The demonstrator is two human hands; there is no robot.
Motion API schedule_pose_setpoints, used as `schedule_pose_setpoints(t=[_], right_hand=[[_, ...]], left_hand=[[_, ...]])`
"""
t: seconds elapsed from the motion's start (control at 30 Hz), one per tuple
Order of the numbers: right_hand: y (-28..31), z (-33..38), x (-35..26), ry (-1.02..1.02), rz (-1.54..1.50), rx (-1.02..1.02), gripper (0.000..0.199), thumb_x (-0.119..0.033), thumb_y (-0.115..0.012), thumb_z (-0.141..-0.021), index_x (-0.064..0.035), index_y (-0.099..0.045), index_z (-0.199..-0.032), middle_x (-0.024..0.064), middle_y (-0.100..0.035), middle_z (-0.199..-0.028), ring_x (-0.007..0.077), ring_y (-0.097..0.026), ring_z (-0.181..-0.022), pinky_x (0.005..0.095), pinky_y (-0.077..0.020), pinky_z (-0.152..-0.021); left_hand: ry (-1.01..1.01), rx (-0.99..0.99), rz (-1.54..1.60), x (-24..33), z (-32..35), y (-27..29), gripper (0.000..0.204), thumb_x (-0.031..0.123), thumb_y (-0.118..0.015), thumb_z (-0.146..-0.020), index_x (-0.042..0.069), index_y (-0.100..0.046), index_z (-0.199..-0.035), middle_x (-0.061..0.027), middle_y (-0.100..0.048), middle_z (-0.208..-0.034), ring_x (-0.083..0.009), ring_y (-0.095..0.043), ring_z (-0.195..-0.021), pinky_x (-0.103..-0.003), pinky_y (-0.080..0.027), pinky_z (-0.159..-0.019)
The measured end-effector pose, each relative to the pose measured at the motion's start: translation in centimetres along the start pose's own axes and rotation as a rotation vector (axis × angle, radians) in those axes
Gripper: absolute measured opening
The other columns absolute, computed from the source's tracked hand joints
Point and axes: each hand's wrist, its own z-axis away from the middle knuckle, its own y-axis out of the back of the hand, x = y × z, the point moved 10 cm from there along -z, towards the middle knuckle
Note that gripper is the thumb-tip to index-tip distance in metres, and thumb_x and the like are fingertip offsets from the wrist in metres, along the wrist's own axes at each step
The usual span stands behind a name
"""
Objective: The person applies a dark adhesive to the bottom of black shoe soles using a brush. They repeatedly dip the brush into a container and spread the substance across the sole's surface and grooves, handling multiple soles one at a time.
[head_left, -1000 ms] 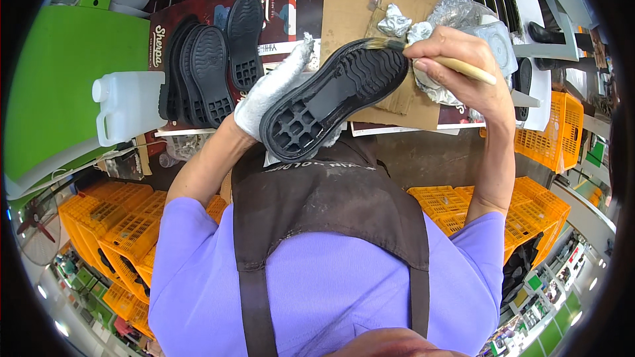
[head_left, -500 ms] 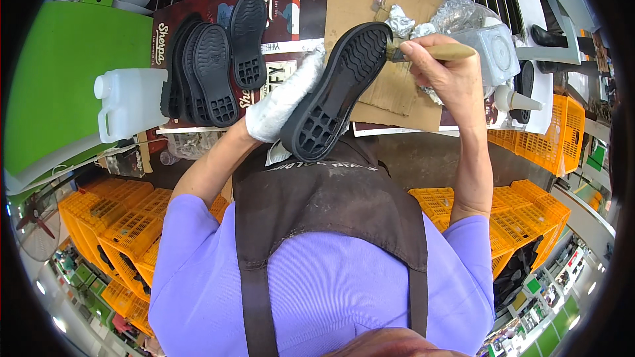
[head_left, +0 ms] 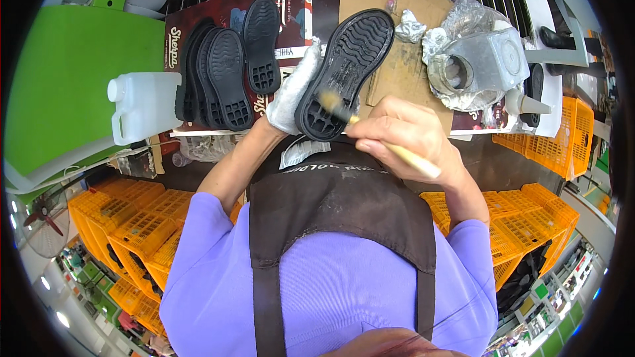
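The white-gloved left hand (head_left: 293,92) grips the black rubber shoe sole (head_left: 345,69), tread up, long axis running away from the body, while the right hand (head_left: 410,139) pinches a wooden-handled brush (head_left: 370,129), bristles touching the sole's near heel end.

Bright, even overhead light, with soft, short shadows under the soles (head_left: 228,66) on the bench (head_left: 397,66). Glare on the crinkled foil (head_left: 463,20) and white jug (head_left: 142,106). Strong fisheye bending toward a black round rim; crates (head_left: 132,238) curved and smeared at the edges. Slight motion blur on the brush (head_left: 377,139) and right hand (head_left: 410,139); centre otherwise sharp.
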Motion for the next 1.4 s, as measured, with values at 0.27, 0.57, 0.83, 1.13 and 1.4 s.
schedule_pose_setpoints(t=[0.27,0.57,0.83,1.13,1.4], right_hand=[[5.3,0.7,7.7,-0.095,0.235,0.287,0.015,-0.005,-0.062,-0.077,-0.0030,-0.064,-0.093,0.0074,-0.059,-0.076,0.0203,-0.059,-0.070,0.0308,-0.0474,-0.060],[-1.3,0.4,1.2,0.126,-0.029,-0.091,0.027,-0.006,-0.069,-0.068,-0.0089,-0.065,-0.094,0.0051,-0.057,-0.079,0.0186,-0.058,-0.070,0.0293,-0.0481,-0.058],[5.8,0.4,7.1,-0.040,0.317,0.372,0.014,-0.004,-0.065,-0.076,-0.0042,-0.064,-0.090,0.0094,-0.063,-0.076,0.0221,-0.063,-0.066,0.0295,-0.0507,-0.058],[-0.2,1.0,4.4,-0.213,-0.358,0.041,0.013,-0.011,-0.062,-0.079,0.0004,-0.066,-0.080,0.0103,-0.065,-0.070,0.0151,-0.062,-0.060,0.0273,-0.0487,-0.055],[3.2,-0.4,12.3,-0.680,-0.429,0.204,0.032,-0.032,-0.058,-0.083,-0.0014,-0.065,-0.077,0.0004,-0.054,-0.054,0.0049,-0.048,-0.043,0.0184,-0.0363,-0.039]], left_hand=[[0.038,-0.068,0.169,-0.4,0.2,-1.2,0.053,0.045,-0.034,-0.094,0.000,-0.050,-0.117,-0.0146,-0.061,-0.103,-0.0203,-0.063,-0.086,-0.032,-0.054,-0.076],[-0.049,0.042,0.080,0.1,0.0,0.4,0.053,0.045,-0.033,-0.094,0.003,-0.047,-0.122,-0.0163,-0.058,-0.110,-0.0247,-0.061,-0.091,-0.037,-0.051,-0.082],[-0.003,-0.036,-0.225,-0.8,1.1,-0.9,0.052,0.047,-0.031,-0.094,0.005,-0.048,-0.119,-0.0119,-0.061,-0.097,-0.0199,-0.062,-0.079,-0.031,-0.052,-0.072],[-0.170,0.042,-0.472,1.1,0.3,1.5,0.044,0.033,-0.030,-0.097,-0.001,-0.043,-0.122,-0.0069,-0.054,-0.107,-0.0122,-0.052,-0.095,-0.026,-0.043,-0.086],[-0.235,0.000,-0.909,1.5,1.1,-1.8,0.046,0.034,-0.030,-0.096,0.000,-0.038,-0.127,-0.0068,-0.054,-0.105,-0.0113,-0.050,-0.092,-0.026,-0.042,-0.083]])
